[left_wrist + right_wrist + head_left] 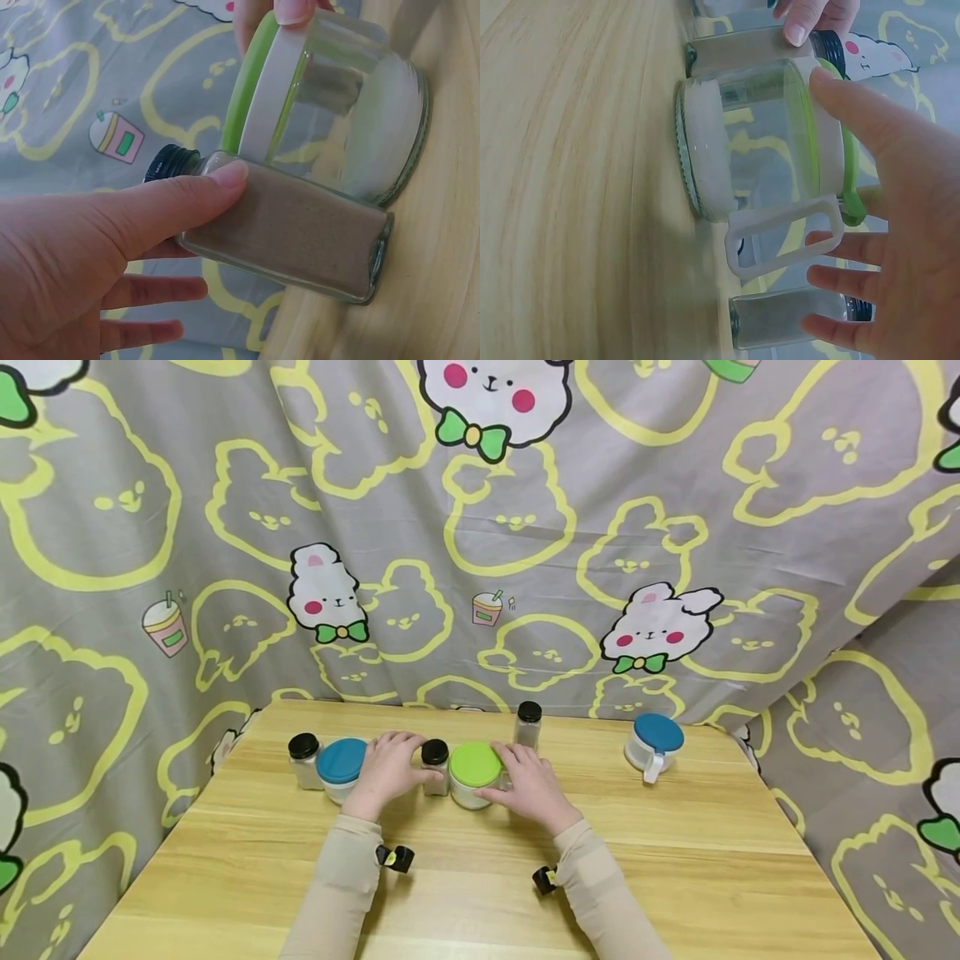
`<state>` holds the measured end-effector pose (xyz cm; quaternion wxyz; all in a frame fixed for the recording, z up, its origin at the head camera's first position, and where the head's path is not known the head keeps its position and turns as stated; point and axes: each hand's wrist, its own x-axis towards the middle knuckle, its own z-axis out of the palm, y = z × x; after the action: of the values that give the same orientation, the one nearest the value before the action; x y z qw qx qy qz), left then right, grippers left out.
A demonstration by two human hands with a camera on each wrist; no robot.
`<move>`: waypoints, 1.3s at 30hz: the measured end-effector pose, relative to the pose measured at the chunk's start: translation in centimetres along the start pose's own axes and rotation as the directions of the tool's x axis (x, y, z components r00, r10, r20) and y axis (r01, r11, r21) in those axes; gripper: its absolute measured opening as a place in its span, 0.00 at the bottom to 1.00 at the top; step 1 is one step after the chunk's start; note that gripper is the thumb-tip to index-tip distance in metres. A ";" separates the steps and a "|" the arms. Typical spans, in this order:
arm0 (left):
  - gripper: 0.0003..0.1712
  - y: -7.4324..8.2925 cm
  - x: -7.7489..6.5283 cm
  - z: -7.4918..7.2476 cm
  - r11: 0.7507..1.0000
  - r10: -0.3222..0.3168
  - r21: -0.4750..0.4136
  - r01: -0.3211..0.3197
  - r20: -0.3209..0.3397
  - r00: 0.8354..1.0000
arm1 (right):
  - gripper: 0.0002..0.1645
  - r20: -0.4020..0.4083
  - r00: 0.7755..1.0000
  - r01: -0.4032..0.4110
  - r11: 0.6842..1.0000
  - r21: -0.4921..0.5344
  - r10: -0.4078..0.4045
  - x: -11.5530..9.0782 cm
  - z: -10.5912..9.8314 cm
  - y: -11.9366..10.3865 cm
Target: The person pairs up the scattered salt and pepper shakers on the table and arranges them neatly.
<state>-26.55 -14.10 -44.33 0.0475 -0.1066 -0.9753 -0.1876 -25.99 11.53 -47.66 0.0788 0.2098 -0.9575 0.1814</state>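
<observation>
My left hand [388,768] pinches a square glass jar with a black cap [292,225], thumb on the near side. Brownish-grey powder shows inside this shaker in the left wrist view. It stands upright on the table, close against a round glass seasoning jar with a green lid [476,765]. That jar has a white collar, a white loop handle [780,236] and white contents at its bottom. My right hand [531,783] grips it near the lid, thumb on the collar; the other fingers spread behind the handle in the right wrist view.
Left of my left hand stand a blue-lidded jar [342,762] and a black-capped shaker [304,762]. Another black-capped shaker [528,723] is behind my right hand. A blue-lidded jar with a handle [657,742] stands apart at the right. A patterned curtain [420,610] borders the wooden table [480,893].
</observation>
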 end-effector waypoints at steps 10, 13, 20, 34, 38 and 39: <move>0.42 0.3 -0.3 -0.4 1.000 0.021 0.011 -0.021 -0.033 0.999 | 0.55 -0.029 1.000 0.001 1.000 -0.003 -0.001 -0.5 -1.0 0.1; 0.42 0.5 -0.4 -0.7 1.000 0.025 0.012 -0.024 -0.043 0.999 | 0.55 -0.037 0.999 0.001 1.000 -0.001 -0.001 -0.7 -1.4 0.2; 0.40 1.2 -0.7 -1.5 0.999 0.044 0.001 -0.044 -0.064 0.997 | 0.53 -0.040 0.999 -0.021 0.999 0.025 0.022 -1.3 -2.3 0.7; 0.33 2.5 -1.4 -2.7 0.993 0.118 0.041 -0.113 -0.137 0.984 | 0.48 -0.121 0.992 -0.029 1.000 0.006 0.029 -2.8 -3.5 2.1; 0.31 2.9 -1.4 -2.9 0.991 0.133 0.049 -0.127 -0.153 0.979 | 0.47 -0.136 0.990 -0.029 1.000 -0.001 0.028 -3.3 -3.8 2.5; 0.31 3.0 -1.5 -2.9 0.990 0.137 0.052 -0.130 -0.156 0.978 | 0.46 -0.139 0.990 -0.031 1.000 -0.003 0.030 -3.4 -3.9 2.6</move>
<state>-24.31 -12.77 -40.79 0.1401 -0.1556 -0.9626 -0.1718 -23.78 16.48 -45.68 0.1431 0.1818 -0.9532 0.1944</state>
